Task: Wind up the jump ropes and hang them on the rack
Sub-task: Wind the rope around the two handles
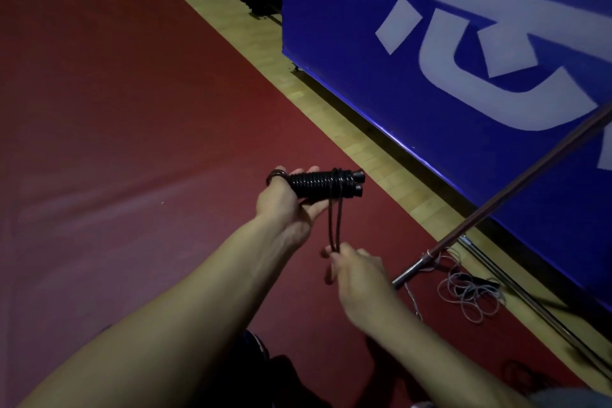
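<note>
Winding is judged nearly done: one black jump rope (318, 184) is held in the left hand (291, 205), its two handles laid side by side with their end caps pointing right, toward the blue banner (414, 53), and the cord coiled tightly round them. The long axis of the bundle lies roughly level, left to right, across the left palm; fingers are curled under it and the thumb is pressed over the left end. Two strands of free cord (335, 225) drop from the right part of the bundle, down and toward the person, to the right hand (351, 270), where they are pinched between closed fingertips. The right hand sits nearer the body, below the bundle. Count: one wound rope, two handles, two loose strands. A slanted metal pole (496, 205) is noted at right, possibly the rack, with one pale loose rope (470, 295) heaped on the floor (116, 109) just beside its foot
</note>
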Demonstrator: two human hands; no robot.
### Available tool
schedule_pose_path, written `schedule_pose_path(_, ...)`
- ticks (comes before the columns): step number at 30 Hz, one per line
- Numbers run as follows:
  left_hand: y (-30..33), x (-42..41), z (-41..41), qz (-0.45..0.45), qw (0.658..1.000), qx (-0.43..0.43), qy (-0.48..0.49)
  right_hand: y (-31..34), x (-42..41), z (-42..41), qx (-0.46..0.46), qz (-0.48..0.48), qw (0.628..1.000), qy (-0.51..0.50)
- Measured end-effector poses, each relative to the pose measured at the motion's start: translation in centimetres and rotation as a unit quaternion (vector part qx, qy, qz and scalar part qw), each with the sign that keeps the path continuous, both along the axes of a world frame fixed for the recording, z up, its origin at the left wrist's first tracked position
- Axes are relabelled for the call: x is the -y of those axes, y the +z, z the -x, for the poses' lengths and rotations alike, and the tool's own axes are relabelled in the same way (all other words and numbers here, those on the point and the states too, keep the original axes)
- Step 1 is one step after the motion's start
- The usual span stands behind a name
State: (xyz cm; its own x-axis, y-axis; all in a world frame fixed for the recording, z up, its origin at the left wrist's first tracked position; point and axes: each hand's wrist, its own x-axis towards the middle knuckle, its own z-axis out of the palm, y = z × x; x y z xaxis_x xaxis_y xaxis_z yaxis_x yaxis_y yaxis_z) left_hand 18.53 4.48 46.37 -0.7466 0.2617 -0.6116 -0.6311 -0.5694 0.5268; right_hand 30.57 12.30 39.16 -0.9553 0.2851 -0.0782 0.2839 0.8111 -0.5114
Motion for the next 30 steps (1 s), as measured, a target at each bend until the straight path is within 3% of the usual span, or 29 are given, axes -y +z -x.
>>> schedule_pose_path(1,-0.1,-0.2,-0.8,0.012,0.998,-0.014,-0.058,-0.4,0.1,0.2,0.041,0.010,0.999,-0.007)
schedule_pose_path(2,-0.2,-0.3,-1.9,0.029,0.991,-0.035,-0.123,-0.6,0.3,0.4,0.077,0.084,0.993,-0.042)
schedule_pose_path(3,-0.1,-0.4,-3.0,0.051,0.980,-0.062,-0.185,-0.8,0.4,0.6,0.078,0.224,0.968,-0.082)
schedule_pose_path(5,0.1,-0.4,-4.4,0.088,0.952,-0.135,-0.261,-0.9,-1.1,0.7,-0.013,0.400,0.903,-0.157)
schedule_pose_path(6,0.3,-0.3,-4.8,0.108,0.935,-0.180,-0.284,-1.4,-2.6,0.5,-0.025,0.407,0.896,-0.173)
schedule_pose_path(8,0.7,0.2,-4.7,0.146,0.897,-0.242,-0.340,-0.4,-5.0,0.1,-0.062,0.287,0.951,-0.101)
schedule_pose_path(10,0.7,0.5,-4.1,0.168,0.870,-0.251,-0.389,0.0,-7.0,0.5,-0.066,0.036,0.995,-0.062)
schedule_pose_path(12,0.1,0.5,-3.6,0.183,0.858,-0.234,-0.419,0.5,-8.2,0.5,-0.096,-0.142,0.983,-0.070)
schedule_pose_path(14,-0.6,0.4,-3.6,0.209,0.834,-0.226,-0.459,0.1,-8.3,0.5,-0.121,-0.235,0.962,-0.063)
schedule_pose_path(17,-1.3,0.2,-3.5,0.212,0.812,-0.202,-0.505,-0.4,-7.8,0.4,-0.152,-0.286,0.945,-0.048)
schedule_pose_path(22,-2.2,0.5,-2.9,0.262,0.802,-0.209,-0.495,1.4,-8.7,0.1,-0.212,-0.258,0.940,-0.066)
schedule_pose_path(25,-2.8,0.6,-2.9,0.340,0.772,-0.253,-0.474,3.5,-9.9,-0.4,-0.136,-0.235,0.957,-0.105)
schedule_pose_path(28,-3.2,0.2,-2.9,0.367,0.784,-0.266,-0.425,5.5,-9.5,-0.8,-0.097,-0.203,0.966,-0.125)
schedule_pose_path(30,-3.6,-0.4,-2.8,0.366,0.811,-0.256,-0.377,7.6,-7.9,-1.2,-0.057,-0.196,0.974,-0.098)
